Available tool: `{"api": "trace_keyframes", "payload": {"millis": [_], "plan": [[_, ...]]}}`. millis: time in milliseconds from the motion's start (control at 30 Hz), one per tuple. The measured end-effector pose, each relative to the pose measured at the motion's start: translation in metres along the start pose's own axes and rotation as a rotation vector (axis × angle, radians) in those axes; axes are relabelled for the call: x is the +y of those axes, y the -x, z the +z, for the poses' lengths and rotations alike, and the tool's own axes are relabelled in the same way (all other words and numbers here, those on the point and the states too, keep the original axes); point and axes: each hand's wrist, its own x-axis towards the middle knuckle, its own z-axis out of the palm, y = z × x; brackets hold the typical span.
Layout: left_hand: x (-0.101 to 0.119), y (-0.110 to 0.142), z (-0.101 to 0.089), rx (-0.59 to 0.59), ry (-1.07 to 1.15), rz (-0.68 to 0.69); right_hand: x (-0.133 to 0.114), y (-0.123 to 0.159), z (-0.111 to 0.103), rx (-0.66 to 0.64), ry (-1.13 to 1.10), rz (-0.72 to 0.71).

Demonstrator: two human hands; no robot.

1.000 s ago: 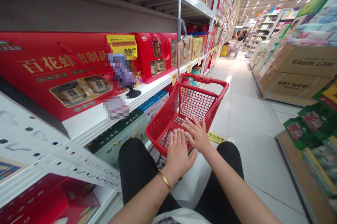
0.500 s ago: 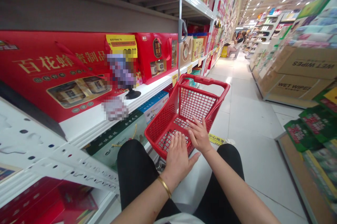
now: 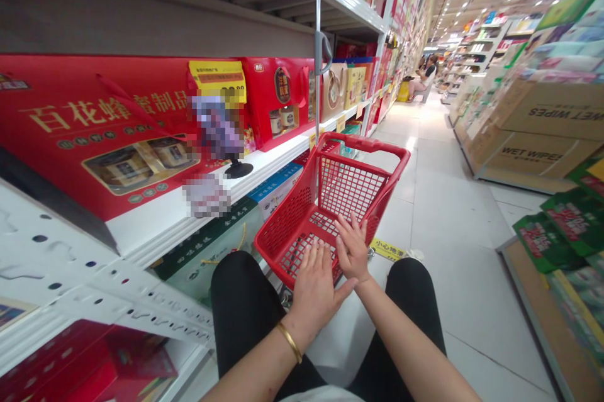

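My left hand (image 3: 316, 282) reaches out palm down, its fingers stretched and lying over the near end of a red shopping basket cart (image 3: 325, 145). A gold bangle (image 3: 289, 341) circles the left wrist. Close beside it, my right hand (image 3: 353, 247) is raised with its fingers extended over the cart's right side. Neither hand holds anything. Whether the fingers touch the cart's rim, I cannot tell. The cart stands between my knees, its handle at the far end and a grey-handled metal rod (image 3: 323, 53) rising behind it.
On the left shelf stand a large red gift box (image 3: 56, 131), a smaller red gift box (image 3: 264, 100) and a small round black stand (image 3: 238, 169). Cartons of wet wipes (image 3: 542, 150) line the aisle's right. A person (image 3: 421, 78) sits far down the aisle.
My right hand has turned more upright and shifted slightly, still beside the left. The cart appears slightly further left in view. Both hands stay outstretched and empty.
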Motion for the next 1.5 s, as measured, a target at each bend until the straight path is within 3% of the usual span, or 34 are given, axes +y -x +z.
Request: {"api": "trace_keyframes", "payload": {"millis": [133,300,533,633,700,800,967,1100,1300,1367,1500], "plan": [[-0.001,-0.002,-0.002,-0.019,0.0,0.017,-0.002,0.011,0.012,0.071,-0.003,0.073],[0.0,-0.01,0.001,-0.04,-0.008,0.023,0.012,0.003,0.021,0.238,-0.009,0.356],[-0.01,-0.006,0.003,-0.092,-0.015,0.057,-0.004,0.022,0.034,0.314,-0.298,0.541],[-0.015,-0.004,0.002,-0.116,-0.009,0.057,0.002,0.023,0.04,0.499,-0.372,0.738],[-0.015,-0.006,0.002,-0.133,-0.007,0.06,0.012,0.018,0.038,0.631,-0.39,0.797],[-0.009,-0.009,0.004,-0.152,0.001,0.064,0.021,0.012,0.029,0.672,-0.366,0.721],[0.001,-0.009,0.007,-0.137,0.001,0.047,0.017,0.026,0.027,0.46,-0.424,0.587],[-0.001,-0.008,0.009,-0.119,-0.014,0.053,0.015,0.042,0.038,0.357,-0.322,0.625],[-0.004,-0.009,0.011,-0.097,-0.039,0.052,-0.007,0.04,0.043,0.391,-0.31,0.629],[-0.002,-0.008,0.01,-0.09,-0.036,0.044,-0.012,0.041,0.039,0.361,-0.273,0.495],[0.0,-0.009,0.009,-0.076,-0.028,0.041,-0.004,0.042,0.029,0.272,-0.188,0.084]]}}
